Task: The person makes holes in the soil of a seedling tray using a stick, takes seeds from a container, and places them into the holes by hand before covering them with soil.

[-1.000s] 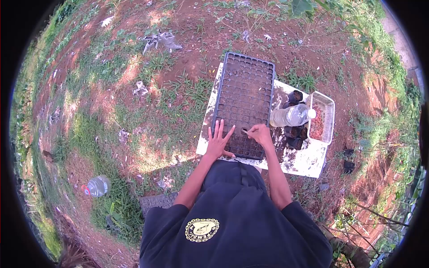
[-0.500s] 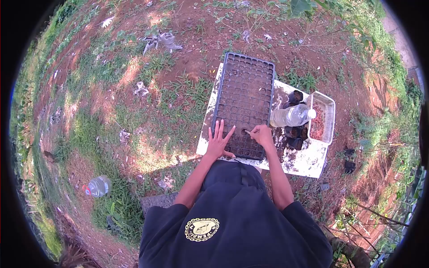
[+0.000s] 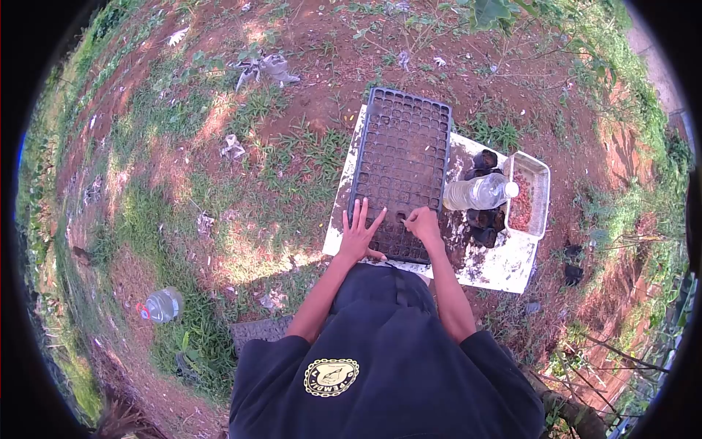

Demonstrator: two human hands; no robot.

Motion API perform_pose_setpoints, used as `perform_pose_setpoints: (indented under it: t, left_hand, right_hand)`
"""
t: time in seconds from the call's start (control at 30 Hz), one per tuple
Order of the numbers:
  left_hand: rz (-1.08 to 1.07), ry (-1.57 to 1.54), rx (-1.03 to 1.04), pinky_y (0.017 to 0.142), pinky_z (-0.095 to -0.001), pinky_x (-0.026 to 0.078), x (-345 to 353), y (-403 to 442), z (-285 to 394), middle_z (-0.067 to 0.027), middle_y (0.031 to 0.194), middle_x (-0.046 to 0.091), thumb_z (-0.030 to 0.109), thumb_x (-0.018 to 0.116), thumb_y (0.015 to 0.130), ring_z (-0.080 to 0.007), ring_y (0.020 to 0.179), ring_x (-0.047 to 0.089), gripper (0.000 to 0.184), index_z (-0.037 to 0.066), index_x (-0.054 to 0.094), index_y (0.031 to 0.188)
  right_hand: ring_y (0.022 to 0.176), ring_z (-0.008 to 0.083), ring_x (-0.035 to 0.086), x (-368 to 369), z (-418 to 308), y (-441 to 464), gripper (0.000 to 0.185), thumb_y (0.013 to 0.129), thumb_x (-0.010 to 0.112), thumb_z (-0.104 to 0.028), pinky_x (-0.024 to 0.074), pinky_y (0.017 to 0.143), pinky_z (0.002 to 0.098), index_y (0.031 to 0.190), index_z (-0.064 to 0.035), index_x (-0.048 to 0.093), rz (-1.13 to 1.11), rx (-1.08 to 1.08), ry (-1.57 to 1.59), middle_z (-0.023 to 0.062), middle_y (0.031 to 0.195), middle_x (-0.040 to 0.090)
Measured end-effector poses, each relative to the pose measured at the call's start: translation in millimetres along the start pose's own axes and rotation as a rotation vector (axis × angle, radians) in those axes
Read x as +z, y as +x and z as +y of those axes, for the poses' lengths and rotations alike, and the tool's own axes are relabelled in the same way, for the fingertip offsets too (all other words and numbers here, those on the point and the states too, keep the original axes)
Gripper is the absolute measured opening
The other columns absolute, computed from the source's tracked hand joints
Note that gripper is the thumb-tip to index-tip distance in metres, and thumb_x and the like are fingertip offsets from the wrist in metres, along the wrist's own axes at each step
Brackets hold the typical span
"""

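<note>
A black seedling tray [image 3: 406, 157], its many small cells filled with dark soil, lies lengthwise on a white board [image 3: 504, 271]. My left hand [image 3: 357, 233] rests spread on the tray's near left part, fingers apart and holding nothing. Over the near right cells, my right hand [image 3: 422, 224] is closed with its fingertips down at a dark hole in the soil. Whatever those fingers pinch, if anything, is hidden. Right of the tray, a clear plastic bottle [image 3: 475, 192] with a white cap lies on its side across several black soil-filled bags [image 3: 482, 235].
A white plastic basket [image 3: 542, 197] holding reddish seeds [image 3: 521, 205] sits at the board's right edge. Another clear bottle [image 3: 162, 304] with a red cap lies on the grass at left. Grey crumpled scraps [image 3: 267, 69] are scattered over the reddish ground.
My right hand has shifted slightly, its fingertips now pointing further down into the hole. The left hand keeps its place on the tray.
</note>
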State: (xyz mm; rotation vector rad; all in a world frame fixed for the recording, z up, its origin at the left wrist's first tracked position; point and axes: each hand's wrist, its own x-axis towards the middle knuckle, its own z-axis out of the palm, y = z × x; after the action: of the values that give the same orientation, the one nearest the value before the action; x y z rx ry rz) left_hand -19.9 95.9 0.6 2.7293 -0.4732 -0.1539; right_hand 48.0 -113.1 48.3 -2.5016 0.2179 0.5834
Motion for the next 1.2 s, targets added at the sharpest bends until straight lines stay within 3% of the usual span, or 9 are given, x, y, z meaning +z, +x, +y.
perform_pose_setpoints:
  t: [0.23, 0.47, 0.63, 0.73, 0.87, 0.97, 1.07, 1.13, 1.2]
  left_hand:
    - [0.0, -0.002, 0.001, 0.114, -0.0691, 0.017, -0.6, -1.4, 0.0, -0.0278, 0.163, 0.005, 0.075, 0.08, 0.039, -0.047, 0.151, 0.005, 0.144, 0.031, 0.016, 0.161]
    - [0.005, -0.002, 0.005, 0.114, -0.0689, 0.017, -0.7, -1.6, 0.4, -0.0276, 0.163, 0.006, 0.074, 0.081, 0.036, -0.0455, 0.152, 0.006, 0.149, 0.031, 0.013, 0.161]
    - [-0.011, -0.023, -0.002, 0.114, -0.0689, 0.016, -2.5, -2.1, -0.1, -0.0279, 0.163, 0.005, 0.075, 0.08, 0.04, -0.0472, 0.151, 0.006, 0.144, 0.03, 0.016, 0.161]
    - [-0.013, -0.01, 0.005, 0.114, -0.0691, 0.016, -2.4, -1.1, -0.4, -0.0284, 0.163, 0.004, 0.075, 0.08, 0.04, -0.0472, 0.151, 0.005, 0.144, 0.03, 0.016, 0.161]
    - [-0.032, -0.018, -0.005, 0.114, -0.0691, 0.016, -2.1, -1.3, -0.8, -0.0286, 0.163, 0.004, 0.075, 0.08, 0.04, -0.0471, 0.151, 0.005, 0.144, 0.03, 0.015, 0.161]
    - [-0.023, -0.015, -0.004, 0.114, -0.0691, 0.016, -1.1, -0.8, -1.3, -0.0285, 0.163, 0.004, 0.075, 0.08, 0.04, -0.047, 0.151, 0.005, 0.145, 0.029, 0.015, 0.161]
    - [0.001, -0.024, -0.001, 0.114, -0.069, 0.016, 0.9, -2.3, -0.7, -0.0282, 0.163, 0.005, 0.075, 0.081, 0.039, -0.0471, 0.151, 0.006, 0.146, 0.028, 0.016, 0.161]
    - [0.003, -0.013, -0.001, 0.115, -0.0691, 0.015, 1.3, -0.9, -0.9, -0.0275, 0.163, 0.005, 0.075, 0.081, 0.037, -0.0456, 0.152, 0.004, 0.149, 0.03, 0.011, 0.161]
    - [-0.002, -0.011, 0.001, 0.115, -0.069, 0.015, 1.1, -0.8, -0.9, -0.0274, 0.163, 0.005, 0.075, 0.081, 0.037, -0.0455, 0.152, 0.004, 0.149, 0.029, 0.011, 0.161]
  right_hand:
    - [0.063, 0.0161, 0.07, -13.8, 12.0, 1.3, 0.009, 0.073, 0.077, -0.012, 0.056, 0.066, 0.03, 0.073, -0.0034, 0.076, -0.025, -0.04, 0.265, 0.0102, 0.067, 0.072]
    - [0.062, 0.013, 0.069, 10.7, 13.2, 5.4, 0.01, 0.073, 0.077, -0.012, 0.0546, 0.063, 0.0285, 0.075, -0.0027, 0.076, 0.028, 0.002, 0.025, 0.0074, 0.066, 0.072]
    - [0.057, 0.0154, 0.068, -18.8, 9.7, -0.7, 0.011, 0.074, 0.076, -0.013, 0.0542, 0.06, 0.0296, 0.075, -0.0026, 0.076, -0.1, 0.04, 0.373, 0.0082, 0.064, 0.071]
    - [0.056, 0.0144, 0.067, -8.9, 13.7, 3.0, 0.009, 0.075, 0.075, -0.012, 0.0536, 0.058, 0.0294, 0.076, -0.0023, 0.076, 0.004, -0.056, 0.092, 0.0092, 0.064, 0.071]
    - [0.057, 0.0139, 0.067, 10.4, 12.5, 5.2, 0.009, 0.074, 0.075, -0.011, 0.0537, 0.059, 0.0291, 0.076, -0.0026, 0.076, 0.032, -0.042, 0.051, 0.0091, 0.064, 0.071]
    - [0.068, 0.0205, 0.072, -4.7, 6.8, 3.9, 0.01, 0.07, 0.077, -0.014, 0.0567, 0.071, 0.0321, 0.076, -0.0054, 0.077, -0.031, -0.016, 0.17, 0.0109, 0.069, 0.072]
    - [0.067, 0.0204, 0.071, -14.1, 11.1, 2.6, 0.011, 0.07, 0.077, -0.014, 0.0567, 0.07, 0.0321, 0.075, -0.004, 0.076, -0.067, 0.039, 0.309, 0.0103, 0.068, 0.073]
    - [0.058, 0.0127, 0.066, -10.4, 12.2, 2.2, 0.012, 0.071, 0.076, -0.013, 0.0534, 0.059, 0.0273, 0.076, -0.0022, 0.076, -0.026, -0.001, 0.172, 0.0078, 0.066, 0.072]
    - [0.058, 0.0123, 0.066, 3.0, 9.3, 0.0, 0.012, 0.071, 0.076, -0.013, 0.0533, 0.059, 0.027, 0.076, -0.0022, 0.076, 0.005, -0.01, 0.118, 0.0075, 0.067, 0.073]
